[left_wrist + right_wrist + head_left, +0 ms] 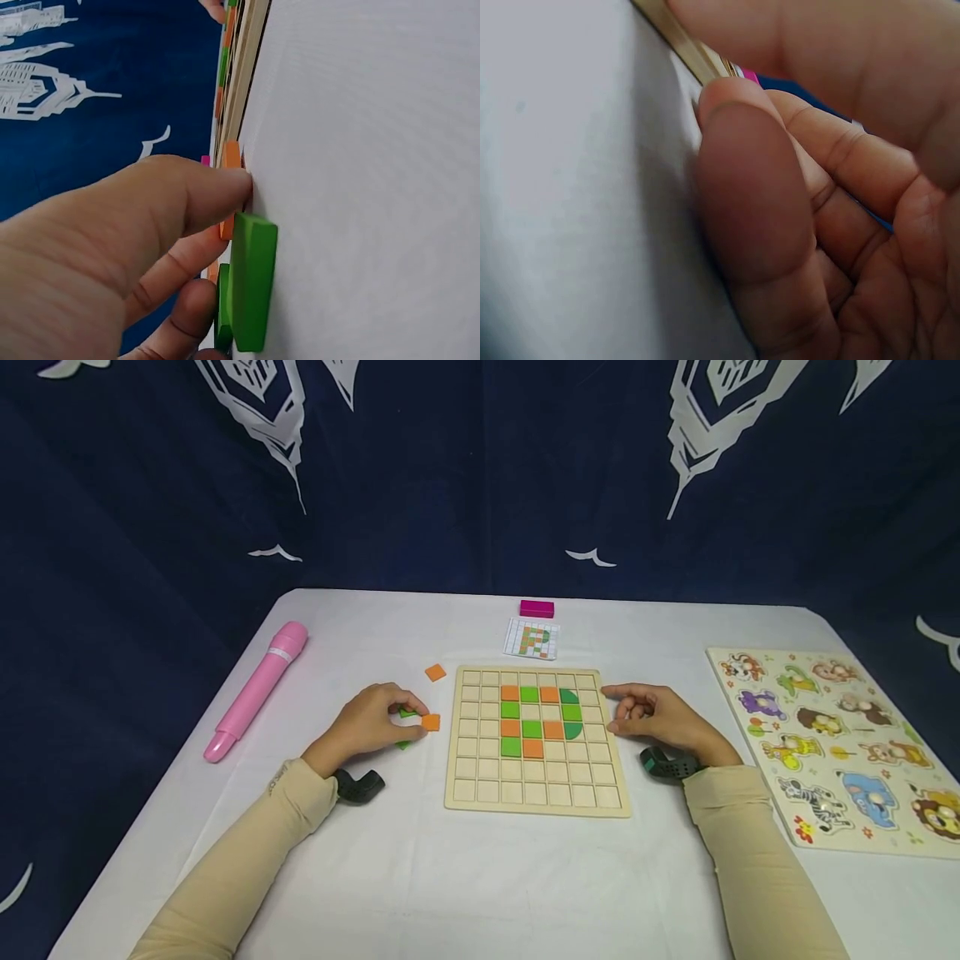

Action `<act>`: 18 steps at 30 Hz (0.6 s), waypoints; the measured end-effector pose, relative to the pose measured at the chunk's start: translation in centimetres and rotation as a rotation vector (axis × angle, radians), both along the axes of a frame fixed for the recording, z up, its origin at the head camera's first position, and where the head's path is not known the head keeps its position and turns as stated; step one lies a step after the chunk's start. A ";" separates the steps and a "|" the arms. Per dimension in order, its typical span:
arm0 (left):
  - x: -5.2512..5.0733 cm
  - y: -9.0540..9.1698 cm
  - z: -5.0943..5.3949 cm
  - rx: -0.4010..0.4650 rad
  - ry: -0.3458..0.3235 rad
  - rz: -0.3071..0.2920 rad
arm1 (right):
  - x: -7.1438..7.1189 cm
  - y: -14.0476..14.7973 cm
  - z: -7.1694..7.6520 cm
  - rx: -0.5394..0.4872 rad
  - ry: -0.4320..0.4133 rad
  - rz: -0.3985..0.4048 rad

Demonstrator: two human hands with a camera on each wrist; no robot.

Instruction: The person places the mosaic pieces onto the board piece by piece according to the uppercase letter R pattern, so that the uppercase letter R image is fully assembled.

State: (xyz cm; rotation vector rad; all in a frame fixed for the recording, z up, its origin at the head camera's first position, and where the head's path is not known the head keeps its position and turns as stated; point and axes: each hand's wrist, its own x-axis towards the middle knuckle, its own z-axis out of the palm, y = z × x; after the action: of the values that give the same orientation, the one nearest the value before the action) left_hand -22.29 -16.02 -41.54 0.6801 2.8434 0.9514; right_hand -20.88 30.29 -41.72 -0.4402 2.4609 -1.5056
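Note:
My left hand (375, 718) is left of the wooden grid board (461, 777), pinching an orange square tile (431, 722) between thumb and forefinger. In the left wrist view, green tiles (255, 285) are close under that hand, partly hidden by the fingers. Another orange tile (435, 672) lies flat just beyond it. On the board, orange, light green and rounded dark green tiles (573, 730) form a letter-like pattern. At the board's right edge, my right hand (660, 718) touches the rim with forefinger and thumb, its other fingers loosely bent.
Behind the board lie a pattern card (531, 639) and a magenta block (537, 609). A pink microphone-shaped stick (255, 693) lies at the left. An animal puzzle board (840, 752) takes up the right side of the white-covered table. A dark blue curtain hangs behind.

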 end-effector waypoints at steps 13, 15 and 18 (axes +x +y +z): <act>1.8 1.9 1.0 0.036 0.033 -0.014 | 0.1 0.0 -0.1 -0.001 0.004 0.001; 2.3 2.5 1.2 0.039 0.036 -0.019 | 0.0 0.0 -0.1 -0.001 0.009 -0.001; 3.2 3.6 1.4 0.050 0.032 -0.023 | 0.0 0.1 -0.2 -0.001 0.014 0.002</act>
State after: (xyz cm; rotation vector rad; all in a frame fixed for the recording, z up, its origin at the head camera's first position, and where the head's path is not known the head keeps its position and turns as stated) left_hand -19.05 -12.41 -40.11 0.7375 2.8412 1.0210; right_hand -20.93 30.36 -41.92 -0.4550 2.4691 -1.5076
